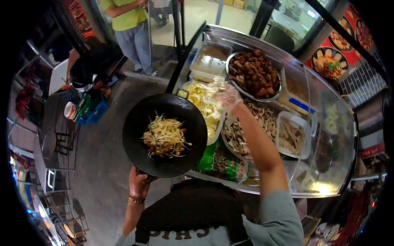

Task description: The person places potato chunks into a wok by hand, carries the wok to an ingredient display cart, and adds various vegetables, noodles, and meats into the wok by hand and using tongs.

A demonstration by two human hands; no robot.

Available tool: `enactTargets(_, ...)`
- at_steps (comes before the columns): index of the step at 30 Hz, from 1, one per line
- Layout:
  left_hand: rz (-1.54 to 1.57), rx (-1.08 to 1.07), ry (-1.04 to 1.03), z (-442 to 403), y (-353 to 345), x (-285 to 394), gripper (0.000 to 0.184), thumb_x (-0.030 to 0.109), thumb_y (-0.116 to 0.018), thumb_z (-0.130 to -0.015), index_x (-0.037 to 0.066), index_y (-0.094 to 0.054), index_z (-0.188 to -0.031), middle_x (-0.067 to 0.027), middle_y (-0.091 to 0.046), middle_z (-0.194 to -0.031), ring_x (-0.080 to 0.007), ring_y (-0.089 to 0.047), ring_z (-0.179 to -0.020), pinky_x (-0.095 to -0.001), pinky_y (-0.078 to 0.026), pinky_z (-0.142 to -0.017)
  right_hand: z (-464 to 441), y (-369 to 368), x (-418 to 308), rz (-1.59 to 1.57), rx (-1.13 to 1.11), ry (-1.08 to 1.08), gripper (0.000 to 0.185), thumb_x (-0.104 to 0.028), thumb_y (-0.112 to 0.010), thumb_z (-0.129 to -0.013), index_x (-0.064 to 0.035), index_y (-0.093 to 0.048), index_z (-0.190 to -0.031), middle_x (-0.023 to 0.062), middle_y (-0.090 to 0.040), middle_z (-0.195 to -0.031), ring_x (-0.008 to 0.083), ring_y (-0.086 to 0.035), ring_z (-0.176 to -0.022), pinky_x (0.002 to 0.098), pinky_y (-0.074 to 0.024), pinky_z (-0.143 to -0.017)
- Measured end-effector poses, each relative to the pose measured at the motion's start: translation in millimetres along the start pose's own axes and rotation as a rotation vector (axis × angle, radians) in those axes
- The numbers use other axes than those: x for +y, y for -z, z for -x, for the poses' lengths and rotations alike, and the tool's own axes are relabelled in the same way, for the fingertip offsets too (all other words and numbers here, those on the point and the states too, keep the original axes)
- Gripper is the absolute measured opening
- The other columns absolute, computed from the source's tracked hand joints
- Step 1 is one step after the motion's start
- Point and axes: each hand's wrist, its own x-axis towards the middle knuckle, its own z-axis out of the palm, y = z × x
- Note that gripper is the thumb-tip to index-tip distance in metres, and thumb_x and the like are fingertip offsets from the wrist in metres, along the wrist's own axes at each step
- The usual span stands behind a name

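Observation:
My left hand [140, 183] is wrapped round the handle of a black wok [135, 141], holding it out to the left of the food case. A heap of bean sprouts [165, 137] lies in the wok, with some brown pieces under it. In a clear plastic glove, my right hand [229, 97] reaches into a tub of chopped cabbage [210, 119]. Its fingers curl on pale cabbage pieces, though the fingertips are blurred. Beside that wrist sits a bowl of sliced mushrooms [262, 123], and beyond it a bowl of brown meat chunks [255, 74].
The glass-sided case [328, 172] also holds a tub of pale strips [292, 137], a lidded box [208, 61] and a green packet [223, 164]. A person [133, 33] in a yellow top stands behind. Chairs and tables line the left; a blue crate [93, 110] rests on the ground.

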Motion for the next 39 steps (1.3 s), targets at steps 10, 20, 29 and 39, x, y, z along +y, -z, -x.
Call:
enactTargets(10, -0.028, -0.148, 0.158, -39, -33, -28, 0.056, 0.003, -0.049, -0.069, 0.001, -0.038, -0.124, -0.0135, -0.052, -0.116, -0.0282, -0.056, -0.101, -0.047, -0.047, -0.087, 108, -77, -115, -0.43, -0.467, -0.132, 0.048, -0.033, -0.057, -0.087, -0.0085, -0.042, -0.126, 0.0139, -0.05, -0.122, 0.0264, -0.055, -0.104, 0.0381, -0.0497, -0.085)
enactTargets(20, -0.078, -0.347, 0.165, -52, -45, -42, 0.06, 0.002, -0.048, -0.066, 0.0, -0.038, -0.125, -0.0142, -0.051, -0.118, -0.0278, -0.054, -0.106, -0.0446, -0.046, -0.09, 156, -30, -118, 0.528, -0.191, 0.371, 0.028, -0.011, -0.065, -0.067, -0.008, -0.064, -0.095, 0.0128, -0.059, -0.099, 0.0302, -0.058, -0.09, 0.0351, -0.0474, -0.078)
enactTargets(29, 0.032, -0.425, 0.298, -51, -50, -46, 0.059, 0.001, -0.046, -0.066, 0.002, -0.038, -0.125, -0.0117, -0.051, -0.116, -0.0268, -0.051, -0.108, -0.0416, -0.044, -0.092, 168, -57, -44, 0.388, -0.125, 0.318, 0.039, -0.031, -0.062, -0.076, -0.0131, -0.057, -0.111, 0.0135, -0.056, -0.11, 0.0291, -0.056, -0.098, 0.0359, -0.0459, -0.085)
enactTargets(39, -0.115, -0.27, 0.17, -46, -46, -43, 0.054, 0.009, -0.046, -0.068, 0.003, -0.04, -0.121, -0.0116, -0.052, -0.113, -0.0278, -0.056, -0.1, -0.0457, -0.05, -0.084, 252, -64, -94, 0.639, 0.1, 0.519, 0.047, -0.009, -0.056, -0.073, -0.0127, -0.052, -0.12, 0.0144, -0.047, -0.128, 0.0303, -0.049, -0.114, 0.0385, -0.0447, -0.09)
